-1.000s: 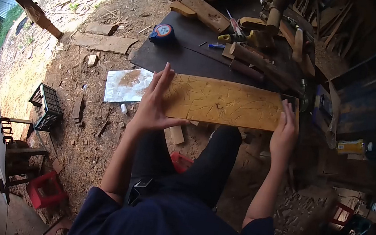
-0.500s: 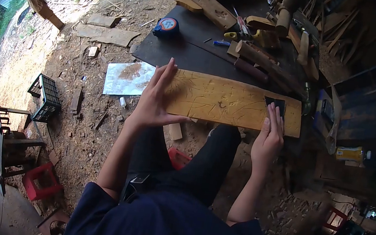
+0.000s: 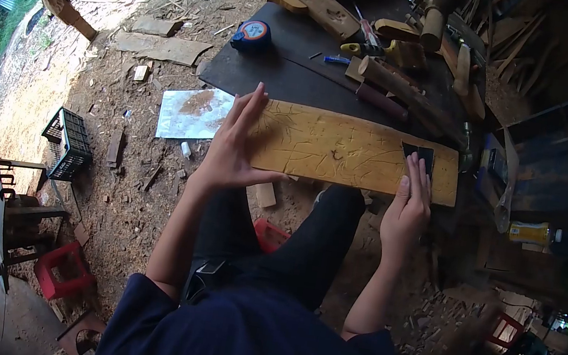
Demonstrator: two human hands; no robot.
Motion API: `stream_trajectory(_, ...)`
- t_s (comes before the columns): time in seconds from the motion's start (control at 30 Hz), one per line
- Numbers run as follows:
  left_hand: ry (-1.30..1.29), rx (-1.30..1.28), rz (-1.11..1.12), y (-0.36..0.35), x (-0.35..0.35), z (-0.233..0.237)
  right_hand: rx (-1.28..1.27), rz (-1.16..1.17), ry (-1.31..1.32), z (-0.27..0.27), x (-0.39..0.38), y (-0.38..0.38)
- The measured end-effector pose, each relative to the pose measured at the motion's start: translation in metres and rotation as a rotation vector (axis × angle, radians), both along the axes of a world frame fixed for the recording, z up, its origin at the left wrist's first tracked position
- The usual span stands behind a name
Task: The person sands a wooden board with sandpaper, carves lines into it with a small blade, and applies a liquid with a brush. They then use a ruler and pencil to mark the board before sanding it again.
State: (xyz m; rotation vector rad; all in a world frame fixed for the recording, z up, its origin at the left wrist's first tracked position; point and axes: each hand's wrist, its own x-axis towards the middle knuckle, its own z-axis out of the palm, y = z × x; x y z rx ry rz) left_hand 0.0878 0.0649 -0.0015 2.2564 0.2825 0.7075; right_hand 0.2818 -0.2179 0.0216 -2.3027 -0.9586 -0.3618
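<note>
A long yellowish wooden board [image 3: 332, 148] with carved lines lies across the near edge of the dark table [image 3: 293, 59]. My left hand [image 3: 230, 144] spans the board's left part, its thumb along the near edge and its fingers raised toward the far edge. Near the right end, my right hand [image 3: 408, 202] presses a small black sheet [image 3: 428, 161] against the board with its fingers together. A white, brown-stained sheet [image 3: 191, 114] shows to the left of my left hand.
A blue tape measure [image 3: 251, 36], a yellow-handled tool [image 3: 404, 55], a blue marker [image 3: 337, 60] and wooden pieces [image 3: 322, 10] lie on the table. A red stool [image 3: 64, 271] and a black crate [image 3: 68, 143] stand at left. A bottle [image 3: 530, 232] is at right.
The view has shifted slightly. Both hands keep nearly the same places on the board, and the right hand is still at the black sheet.
</note>
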Motion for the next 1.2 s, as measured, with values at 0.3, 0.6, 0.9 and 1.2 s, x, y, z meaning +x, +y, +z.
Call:
stream_trajectory(0.3,-0.018,0.033,-0.001,-0.003,0.001,-0.003,-0.08,-0.234,0.128,0.014,0.05,-0.034)
stream_trajectory(0.6,-0.041,0.011,-0.003,-0.005,0.002,0.0,-0.133,-0.126,0.05,0.012,0.034,-0.009)
stream_trajectory(0.9,-0.043,-0.004,0.03,-0.013,0.0,0.0,-0.031,0.163,0.016,0.015,-0.002,0.039)
stream_trajectory(1.2,-0.023,-0.005,0.039,-0.016,-0.002,0.002,-0.052,0.292,-0.059,0.01,-0.03,0.1)
